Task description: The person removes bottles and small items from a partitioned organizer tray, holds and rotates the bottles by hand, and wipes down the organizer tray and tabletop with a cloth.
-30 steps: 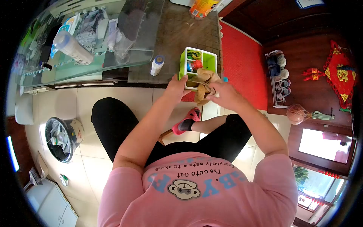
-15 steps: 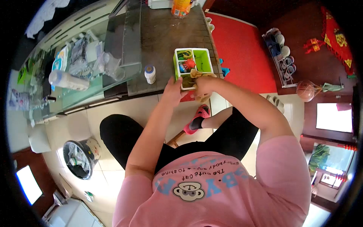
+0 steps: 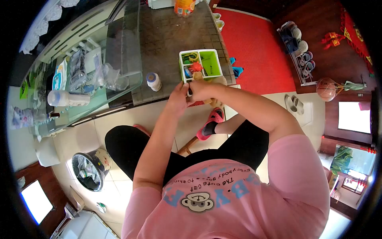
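A white and green compartment box [image 3: 216,51] stands at the near edge of the dark table. Small things lie in its left compartments, among them a bright red-orange piece [image 3: 195,67]; the green right compartment shows its bare inside. My left hand [image 3: 178,96] is closed at the box's near left corner, its thumb and fingers against the wall. Right beside it, my right hand [image 3: 200,90] is closed on a tan cloth [image 3: 218,81], which bunches out past the wrist and hangs below. Both hands hide the near compartment.
A small white bottle with a blue-rimmed cap [image 3: 153,81] stands left of the box. An orange-labelled bottle [image 3: 184,7] is at the far end. The glass shelf [image 3: 129,81] holds bags and another bottle [image 3: 68,98]. A bin [image 3: 87,171] stands on the floor at left.
My right hand has moved left over the near compartment, close against my left hand. The cloth that showed at the box's near wall is now mostly behind my right hand. The view has shifted slightly.
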### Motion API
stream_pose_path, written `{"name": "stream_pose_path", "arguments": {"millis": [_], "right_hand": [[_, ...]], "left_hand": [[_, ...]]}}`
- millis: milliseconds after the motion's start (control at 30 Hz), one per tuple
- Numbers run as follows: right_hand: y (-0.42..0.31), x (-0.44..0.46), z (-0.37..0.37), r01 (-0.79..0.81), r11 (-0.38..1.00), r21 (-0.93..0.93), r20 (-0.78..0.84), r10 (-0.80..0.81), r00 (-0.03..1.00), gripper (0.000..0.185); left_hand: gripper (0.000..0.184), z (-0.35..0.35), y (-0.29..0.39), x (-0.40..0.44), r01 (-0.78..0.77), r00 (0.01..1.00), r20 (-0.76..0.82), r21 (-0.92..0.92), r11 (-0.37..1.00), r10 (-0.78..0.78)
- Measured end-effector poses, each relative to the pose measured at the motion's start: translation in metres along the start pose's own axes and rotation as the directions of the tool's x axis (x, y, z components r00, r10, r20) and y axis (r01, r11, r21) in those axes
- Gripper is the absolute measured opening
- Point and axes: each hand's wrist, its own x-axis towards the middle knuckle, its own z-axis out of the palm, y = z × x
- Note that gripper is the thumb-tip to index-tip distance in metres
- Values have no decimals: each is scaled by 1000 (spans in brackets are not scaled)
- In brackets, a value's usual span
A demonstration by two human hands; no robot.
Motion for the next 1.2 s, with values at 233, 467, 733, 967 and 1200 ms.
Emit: {"name": "stream_pose_path", "arguments": {"millis": [233, 467, 733, 967, 1200], "right_hand": [[19, 13, 3, 49, 971, 234, 38, -59, 998, 34], [16, 14, -7, -68, 969, 238, 255, 5, 967, 52], [24, -23, -24, -27, 993, -117, 192, 49, 980, 30], [22, -63, -56, 236, 806, -543, 66, -240, 969, 35], [30, -56, -54, 34, 966, -254, 72, -16, 997, 53]], "left_hand": [[30, -4, -9, 9, -39, 997, -69, 26, 999, 41], [38, 1, -11, 10, -91, 994, -58, 50, 995, 94], [63, 22, -11, 5, -106, 958, -262, 61, 992, 119], [58, 23, -3, -2, -121, 963, -250, -92, 988, 95], [46, 38, -4, 2, -79, 985, -156, -43, 996, 72]]}}
